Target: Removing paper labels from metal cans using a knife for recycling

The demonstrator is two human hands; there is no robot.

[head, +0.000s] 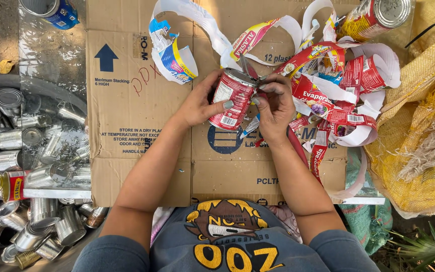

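Note:
My left hand [201,103] grips a small tin can with a red and white paper label [231,99] over the flattened cardboard box [127,100]. My right hand [275,106] pinches a thin metal blade [247,68] at the can's top rim, fingers closed on it. The can lies tilted, its silver end pointing up and to the right. Torn label strips [338,85] in red, white and yellow pile up just right of my right hand.
A round tub [6,80] at the left holds several bare silver cans [41,211]. A labelled can [373,17] lies at top right, a blue one [56,10] at top left. A yellow woven sack [424,146] fills the right side.

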